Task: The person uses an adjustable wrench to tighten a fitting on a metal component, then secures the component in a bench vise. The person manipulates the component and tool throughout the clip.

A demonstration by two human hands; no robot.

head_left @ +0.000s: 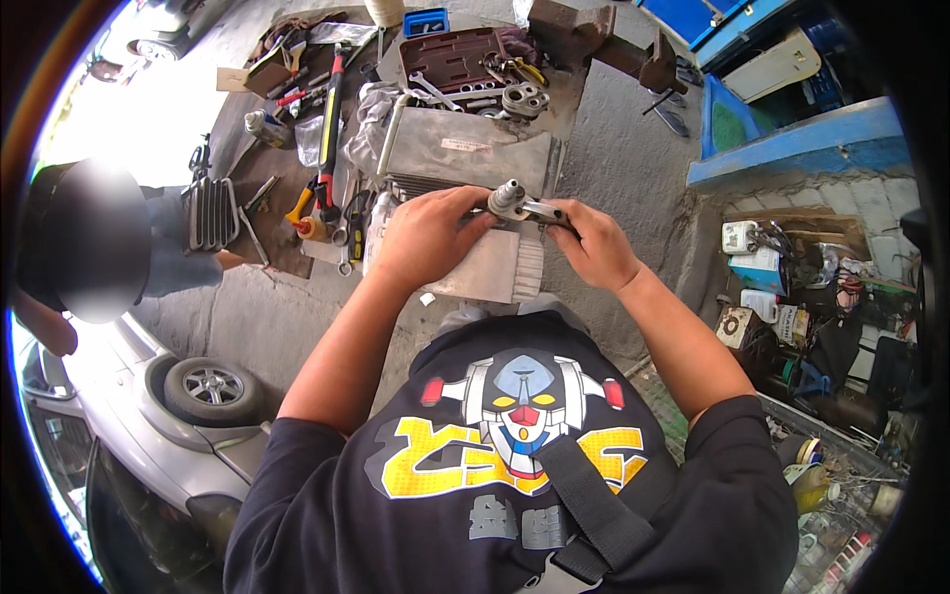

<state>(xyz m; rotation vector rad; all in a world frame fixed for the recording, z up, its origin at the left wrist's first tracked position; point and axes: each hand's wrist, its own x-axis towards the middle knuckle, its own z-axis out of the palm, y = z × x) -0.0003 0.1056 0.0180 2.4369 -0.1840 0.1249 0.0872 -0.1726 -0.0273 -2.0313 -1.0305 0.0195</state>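
Near the metal block (426, 147), the left hand (432, 234) is gripping an apparent ratchet's (509, 203) head end, the right hand (599, 243) its handle end; steel is probably feeling stiff, weighty, best held so.

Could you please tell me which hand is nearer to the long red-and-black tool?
Left. The left hand is to the right of the long red-and-black tool, apart from it; the right hand is farther right, at the handle of the metal tool.
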